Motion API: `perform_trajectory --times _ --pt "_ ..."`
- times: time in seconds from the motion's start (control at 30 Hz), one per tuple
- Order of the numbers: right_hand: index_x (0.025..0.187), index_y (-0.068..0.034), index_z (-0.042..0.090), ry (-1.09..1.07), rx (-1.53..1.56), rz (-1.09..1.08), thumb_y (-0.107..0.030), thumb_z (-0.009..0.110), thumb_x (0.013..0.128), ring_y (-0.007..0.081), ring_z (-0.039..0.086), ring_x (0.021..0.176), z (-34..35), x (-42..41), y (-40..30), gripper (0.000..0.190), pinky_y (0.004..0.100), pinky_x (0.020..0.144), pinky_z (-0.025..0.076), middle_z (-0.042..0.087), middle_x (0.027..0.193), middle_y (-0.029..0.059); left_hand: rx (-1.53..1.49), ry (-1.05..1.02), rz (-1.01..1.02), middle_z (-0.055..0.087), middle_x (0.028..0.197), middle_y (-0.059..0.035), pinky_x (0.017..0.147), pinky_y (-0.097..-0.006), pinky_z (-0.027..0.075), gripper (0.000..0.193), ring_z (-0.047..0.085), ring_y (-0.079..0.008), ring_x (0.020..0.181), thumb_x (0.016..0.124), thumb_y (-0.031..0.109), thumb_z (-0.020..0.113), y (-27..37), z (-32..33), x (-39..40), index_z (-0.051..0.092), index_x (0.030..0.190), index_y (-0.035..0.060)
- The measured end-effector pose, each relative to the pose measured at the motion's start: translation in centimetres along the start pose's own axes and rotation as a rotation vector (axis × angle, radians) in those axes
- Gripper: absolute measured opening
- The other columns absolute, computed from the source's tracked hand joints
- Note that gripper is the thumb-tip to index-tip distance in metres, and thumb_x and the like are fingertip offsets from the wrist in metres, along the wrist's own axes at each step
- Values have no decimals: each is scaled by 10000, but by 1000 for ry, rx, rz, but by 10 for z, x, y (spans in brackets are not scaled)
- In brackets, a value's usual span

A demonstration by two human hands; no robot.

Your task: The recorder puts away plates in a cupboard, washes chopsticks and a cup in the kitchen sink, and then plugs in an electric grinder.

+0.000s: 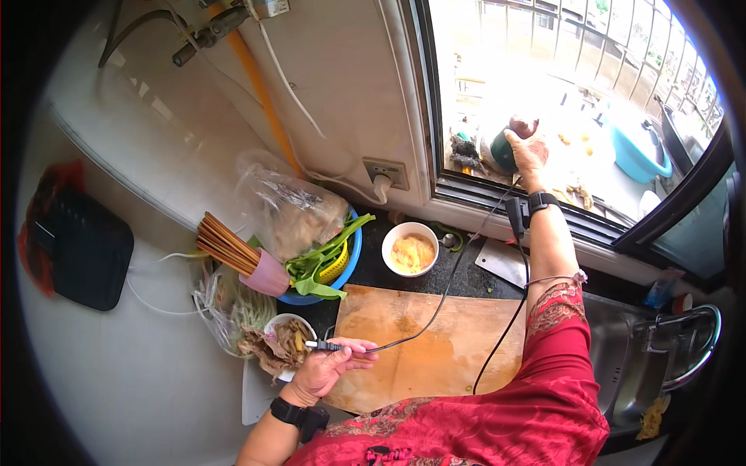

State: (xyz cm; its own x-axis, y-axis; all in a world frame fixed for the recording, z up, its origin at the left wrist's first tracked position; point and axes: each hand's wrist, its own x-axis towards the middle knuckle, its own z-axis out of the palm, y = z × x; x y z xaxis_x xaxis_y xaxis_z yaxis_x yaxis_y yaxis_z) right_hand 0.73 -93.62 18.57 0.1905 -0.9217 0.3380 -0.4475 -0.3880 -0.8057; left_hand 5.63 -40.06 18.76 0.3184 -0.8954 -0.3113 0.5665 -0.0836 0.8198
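My left hand (335,367) holds the black plug (324,346) of a thin cord above the left edge of a wooden cutting board (431,343). The cord runs up to the right towards the window. Reaching out through the open window, my right hand (529,152) grips a dark green rounded object (502,150) whose kind I cannot tell; something reddish-brown shows beyond the fingers. A second black cord hangs from near the right wrist down across the board. Behind the board stands a white bowl (411,249) with yellowish, wet contents, and a metal spoon (447,240) lies beside it.
A blue basin (356,244) holds leafy greens and a plastic bag; a pink holder (267,275) of chopsticks leans there. A cleaver blade (501,261) lies behind the board. The wall socket (386,175) has a white plug. At right are the sink (606,343) and faucet (708,349).
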Motion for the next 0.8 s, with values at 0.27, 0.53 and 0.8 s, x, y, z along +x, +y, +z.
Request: perform_trajectory --times 0.27,0.53,0.8 --pt "1330 57 371 70 208 -174 -326 778 630 281 508 1155 -75 -30 -29 895 327 986 381 520 1247 210 -75 -16 59 621 986 -200 918 -492 451 270 573 -348 1053 931 267 514 2 -5 -13 586 904 9" --pt "1371 -45 348 -432 665 -88 -107 756 646 211 521 1089 -144 -198 -145 834 309 935 434 509 1195 145 -423 -95 50 581 663 -68 921 -500 455 263 602 -345 1012 949 270 481 -20 -26 -35 602 981 39" --pt "1373 -66 331 -849 1080 61 -5 742 652 214 487 1158 -127 -389 -195 833 325 984 399 467 1247 133 -538 -249 36 539 1230 -144 873 -515 494 465 564 -319 1095 935 380 486 -27 -14 -81 403 1312 121"
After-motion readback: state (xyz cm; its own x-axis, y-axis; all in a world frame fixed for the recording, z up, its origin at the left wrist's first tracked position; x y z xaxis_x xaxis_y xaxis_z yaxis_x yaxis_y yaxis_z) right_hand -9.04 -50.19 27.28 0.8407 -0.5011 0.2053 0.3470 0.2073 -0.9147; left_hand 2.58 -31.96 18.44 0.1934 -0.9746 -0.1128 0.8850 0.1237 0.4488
